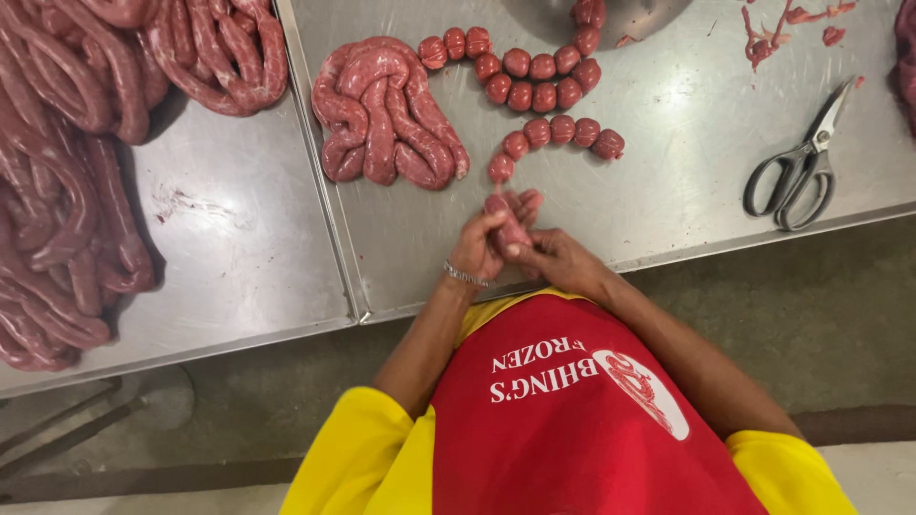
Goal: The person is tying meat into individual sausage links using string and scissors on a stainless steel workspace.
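Both hands pinch one sausage link (pixel 509 229) at the near edge of the steel table (pixel 668 191): the left hand (pixel 482 246) closes on it from the left, the right hand (pixel 558 259) from the right. Its long axis runs near to far, its far end joining the chain of round links (pixel 544 95) winding away beside an untied sausage coil (pixel 386 114), scissors (pixel 800 162) well right.
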